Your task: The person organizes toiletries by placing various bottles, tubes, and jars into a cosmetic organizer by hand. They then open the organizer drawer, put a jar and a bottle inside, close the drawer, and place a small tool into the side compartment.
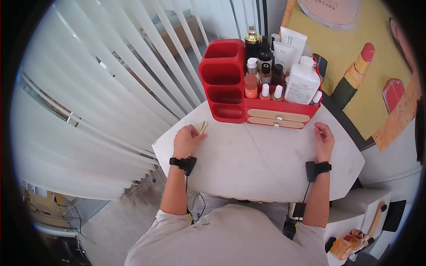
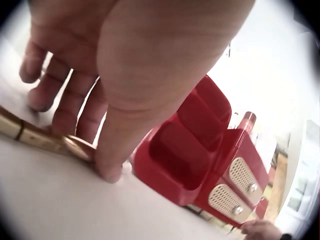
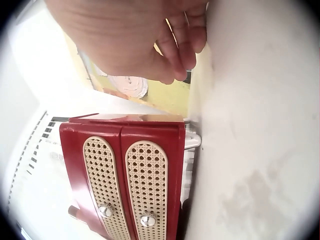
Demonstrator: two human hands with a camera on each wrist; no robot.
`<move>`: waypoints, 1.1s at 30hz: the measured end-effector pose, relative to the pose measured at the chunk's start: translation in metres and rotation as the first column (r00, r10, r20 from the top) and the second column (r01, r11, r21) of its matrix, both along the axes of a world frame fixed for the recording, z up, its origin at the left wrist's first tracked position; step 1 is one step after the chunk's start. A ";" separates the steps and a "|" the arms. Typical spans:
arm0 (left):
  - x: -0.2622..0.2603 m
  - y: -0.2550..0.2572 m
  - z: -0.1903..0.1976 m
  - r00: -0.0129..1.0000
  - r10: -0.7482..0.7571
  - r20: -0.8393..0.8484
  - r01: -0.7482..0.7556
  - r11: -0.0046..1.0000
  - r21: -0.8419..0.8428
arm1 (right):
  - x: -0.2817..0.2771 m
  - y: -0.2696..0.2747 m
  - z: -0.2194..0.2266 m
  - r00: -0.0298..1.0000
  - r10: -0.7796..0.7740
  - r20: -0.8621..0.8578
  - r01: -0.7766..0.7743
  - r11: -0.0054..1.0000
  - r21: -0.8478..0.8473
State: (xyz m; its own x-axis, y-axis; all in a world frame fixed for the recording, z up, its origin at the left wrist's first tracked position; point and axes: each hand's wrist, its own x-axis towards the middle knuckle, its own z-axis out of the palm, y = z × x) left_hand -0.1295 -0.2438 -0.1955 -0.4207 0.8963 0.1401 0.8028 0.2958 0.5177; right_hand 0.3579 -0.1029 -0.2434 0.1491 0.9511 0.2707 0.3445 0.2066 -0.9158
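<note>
At the left side of the table, my left hand [image 1: 186, 141] has its thumb and fingertips on a slim gold-coloured stick with a pale tip [image 1: 203, 127]. In the left wrist view the stick [image 2: 42, 140] lies low along the tabletop, pinched at its gold part; its exact kind is unclear. My right hand [image 1: 325, 141] rests at the right side of the table, fingers loosely bent and holding nothing. Between and beyond the hands stands a red cosmetics organizer [image 1: 242, 116], with two woven-front drawers [image 3: 146, 180] and several vacant compartments on its left.
Bottles and tubes fill the organizer's right part, among them a white pump bottle [image 1: 302, 82] and a coral-capped bottle [image 1: 250, 86]. White vertical blinds [image 1: 111, 88] hang at the left. A painted board with a lipstick picture [image 1: 359, 71] leans at the right.
</note>
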 end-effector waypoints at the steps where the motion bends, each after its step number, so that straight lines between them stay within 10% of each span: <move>1: 0.005 0.003 0.004 1.000 -0.008 0.007 0.008 1.000 -0.003 | 0.002 0.000 0.001 1.000 0.003 0.004 -0.003 1.000 -0.013; 4: 0.021 0.004 0.015 0.983 -0.051 0.175 0.069 0.992 -0.101 | 0.005 0.000 -0.001 1.000 0.011 0.016 -0.010 1.000 -0.013; 11: 0.074 0.007 0.022 0.929 -0.355 -0.105 0.356 0.935 -0.011 | 0.007 0.003 -0.008 0.999 0.020 0.048 -0.019 1.000 -0.018; 14: 0.075 0.005 0.040 0.910 -0.372 0.182 0.362 0.928 0.091 | 0.007 0.003 -0.007 0.999 0.012 0.034 -0.012 1.000 0.013; 16: 0.067 0.010 0.044 0.743 -0.382 0.550 0.138 0.891 0.432 | 0.008 0.003 -0.007 0.999 0.005 0.043 -0.006 1.000 0.008; 20: 0.069 0.039 0.064 0.565 -0.551 0.614 -0.045 0.723 0.690 | 0.007 0.002 -0.003 0.999 -0.004 0.033 0.005 1.000 -0.001; 23: 0.076 0.069 0.068 0.682 -0.548 0.484 -0.137 0.555 0.821 | 0.007 0.002 -0.007 1.000 0.011 -0.011 -0.011 1.000 0.014; 29: 0.066 0.081 0.060 0.877 -0.202 0.437 -0.060 0.855 0.515 | 0.004 -0.001 -0.002 0.997 0.019 -0.072 -0.016 0.999 0.031; 31: 0.065 0.076 0.050 0.861 -0.222 0.458 -0.086 0.823 0.561 | 0.003 -0.004 0.001 0.999 0.034 -0.016 -0.033 0.998 0.046; 33: 0.055 0.076 0.029 0.924 -0.296 0.241 -0.040 0.552 0.833 | 0.001 -0.005 0.004 1.000 0.018 -0.017 -0.017 0.999 0.035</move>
